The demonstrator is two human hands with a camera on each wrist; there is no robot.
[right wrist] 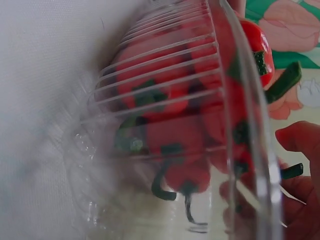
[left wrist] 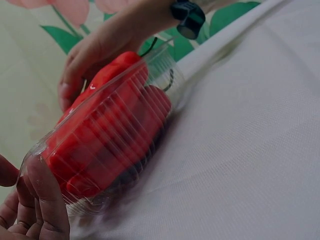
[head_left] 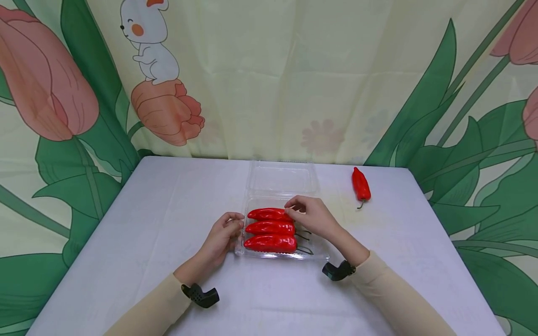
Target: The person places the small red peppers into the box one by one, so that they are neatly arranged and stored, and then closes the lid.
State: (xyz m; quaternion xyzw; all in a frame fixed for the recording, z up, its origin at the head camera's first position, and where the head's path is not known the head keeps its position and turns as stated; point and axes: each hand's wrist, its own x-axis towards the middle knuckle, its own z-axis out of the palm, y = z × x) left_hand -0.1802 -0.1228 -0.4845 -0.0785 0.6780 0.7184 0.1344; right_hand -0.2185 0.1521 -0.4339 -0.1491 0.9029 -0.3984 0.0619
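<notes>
A clear plastic clamshell box [head_left: 317, 251] lies with its lid [head_left: 282, 177] folded back. Three shiny red peppers show on top in it, stems to the right: the far one [head_left: 265, 214], the middle one [head_left: 269, 227] and the near one [head_left: 271, 243]. More red [right wrist: 152, 65] shows through the ribbed wall beneath them. My left hand [head_left: 221, 236] holds the box's left edge, fingers outside the wall. With thumb and fingers, my right hand [head_left: 313, 215] grips the far pepper at its stem end, covering that end in the head view.
Another red pepper [head_left: 361, 185] lies at the back right of the white-covered table [head_left: 168, 224]. Behind the table hangs a curtain [head_left: 370, 84] with tulips and a cartoon animal. A black wrist camera [head_left: 201, 296] sits on the left wrist, another [head_left: 338, 270] on the right.
</notes>
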